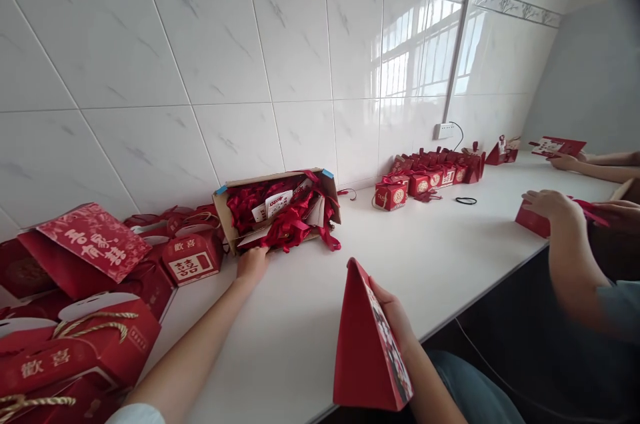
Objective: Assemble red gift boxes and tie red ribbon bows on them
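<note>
My right hand [393, 314] grips a red wedge-shaped gift box [363, 351] with a printed floral side, tilted over the front edge of the table. My left arm stretches forward over the white table. The left hand [253, 265] is closed at the lower front edge of an open cardboard box [277, 179], its fingertips partly hidden there. Lying on its side against the wall, that box holds a heap of red ribbons [287, 227] and several small printed cards [278, 203]. Some ribbon spills over its edge onto the table.
Red gift boxes with rope handles [100, 344] are piled at the left. A row of small red boxes [435, 174] stands along the wall near a black loop [465, 201]. At the right, a co-worker's hands [555, 204] handle a red box; another person's hands [567, 161] hold red card.
</note>
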Demonstrator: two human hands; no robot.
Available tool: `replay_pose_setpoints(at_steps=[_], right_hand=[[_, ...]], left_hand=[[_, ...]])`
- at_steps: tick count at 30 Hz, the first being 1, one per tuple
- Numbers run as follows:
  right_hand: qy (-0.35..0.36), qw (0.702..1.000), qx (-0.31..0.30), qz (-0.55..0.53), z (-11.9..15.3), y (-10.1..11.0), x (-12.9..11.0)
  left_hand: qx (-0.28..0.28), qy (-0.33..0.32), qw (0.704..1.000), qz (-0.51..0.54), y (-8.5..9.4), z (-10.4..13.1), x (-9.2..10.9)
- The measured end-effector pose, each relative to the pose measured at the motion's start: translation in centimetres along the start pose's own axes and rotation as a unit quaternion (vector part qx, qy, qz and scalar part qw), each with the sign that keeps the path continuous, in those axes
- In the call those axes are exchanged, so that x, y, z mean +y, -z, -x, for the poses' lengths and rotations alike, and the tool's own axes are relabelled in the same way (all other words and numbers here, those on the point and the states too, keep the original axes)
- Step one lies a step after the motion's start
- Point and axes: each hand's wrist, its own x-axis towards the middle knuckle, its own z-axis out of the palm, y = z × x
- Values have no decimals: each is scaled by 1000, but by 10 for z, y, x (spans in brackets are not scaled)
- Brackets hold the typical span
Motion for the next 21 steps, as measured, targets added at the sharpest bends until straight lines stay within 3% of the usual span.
replay_pose_setpoints(at_steps=[9,13,17,21], right_hand=[[-3,1000,8,4,3,-3,-1],[-9,1000,23,7,4,-3,0],[-3,1000,21,12,3,-2,0],[-3,1000,17,15,2,-1,-1]], left_hand=[[-143,-27,989,-16,26,12,8],[-172,-22,984,-27,40,26,20],[-132,-3,991,-23,55,37,31],[-2,12,1000,5,62,41,43]])
